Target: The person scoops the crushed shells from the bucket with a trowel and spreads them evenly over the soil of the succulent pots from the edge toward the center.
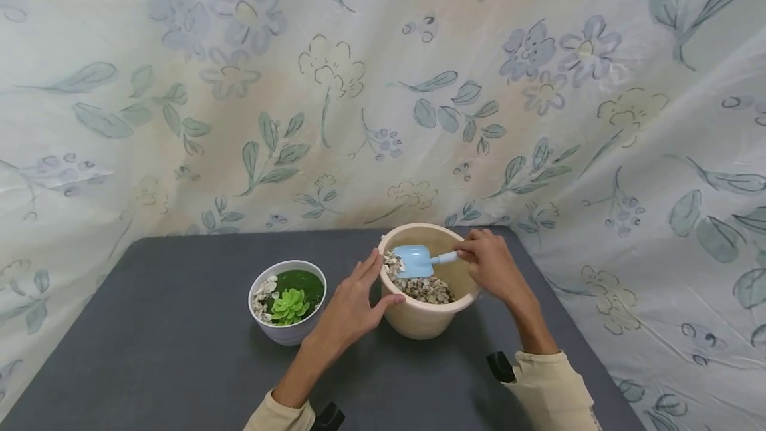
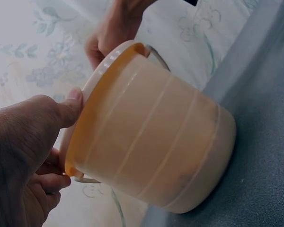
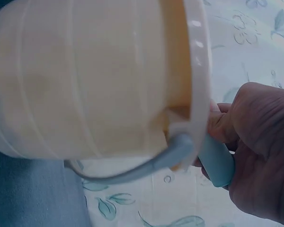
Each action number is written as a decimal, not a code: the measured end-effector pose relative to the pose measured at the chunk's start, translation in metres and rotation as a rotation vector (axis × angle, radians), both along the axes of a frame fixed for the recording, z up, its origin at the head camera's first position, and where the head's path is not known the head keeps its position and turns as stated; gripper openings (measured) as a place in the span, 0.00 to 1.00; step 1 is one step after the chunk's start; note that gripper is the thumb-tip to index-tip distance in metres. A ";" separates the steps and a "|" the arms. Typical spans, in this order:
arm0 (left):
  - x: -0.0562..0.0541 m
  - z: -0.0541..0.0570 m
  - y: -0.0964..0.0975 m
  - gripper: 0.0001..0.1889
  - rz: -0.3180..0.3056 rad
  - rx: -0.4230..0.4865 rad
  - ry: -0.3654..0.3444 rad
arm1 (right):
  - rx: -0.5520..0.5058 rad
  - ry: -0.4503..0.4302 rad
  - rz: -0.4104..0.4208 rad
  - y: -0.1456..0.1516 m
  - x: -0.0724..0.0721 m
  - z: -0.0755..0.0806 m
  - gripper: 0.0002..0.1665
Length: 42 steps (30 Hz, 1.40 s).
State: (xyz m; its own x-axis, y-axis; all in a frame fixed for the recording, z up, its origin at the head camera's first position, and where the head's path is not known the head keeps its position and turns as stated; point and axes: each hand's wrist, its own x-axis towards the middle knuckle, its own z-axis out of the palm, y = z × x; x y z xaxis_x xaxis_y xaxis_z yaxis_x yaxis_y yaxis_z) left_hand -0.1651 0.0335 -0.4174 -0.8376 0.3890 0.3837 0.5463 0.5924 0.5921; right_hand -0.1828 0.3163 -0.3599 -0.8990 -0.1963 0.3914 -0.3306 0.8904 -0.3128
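A cream plastic bucket stands on the grey table with small pebbles or shell bits inside. My left hand holds its rim from the left, thumb at the near edge and fingers along the side. In the left wrist view, that thumb presses against the rim. My right hand grips the handle of a light blue scoop over the right rim. The scoop's blade is inside the bucket, above the pebbles, beside pale bits at the left wall. The right wrist view shows the handle's end below the fingers.
To the left stands a small white bowl holding a green succulent, a dark green surface and pale shell pieces. A grey bail handle hangs on the bucket's side. Floral cloth hangs behind the table.
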 end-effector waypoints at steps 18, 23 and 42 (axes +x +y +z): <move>-0.005 0.007 -0.034 0.46 0.020 -0.112 0.070 | -0.036 -0.025 -0.013 -0.017 0.009 0.024 0.12; -0.003 0.009 -0.052 0.45 0.034 -0.138 0.081 | -0.025 -0.014 0.027 -0.029 0.012 0.029 0.12; -0.002 0.011 -0.150 0.48 0.178 -0.138 -0.037 | -0.061 -0.007 0.167 -0.096 0.010 0.029 0.09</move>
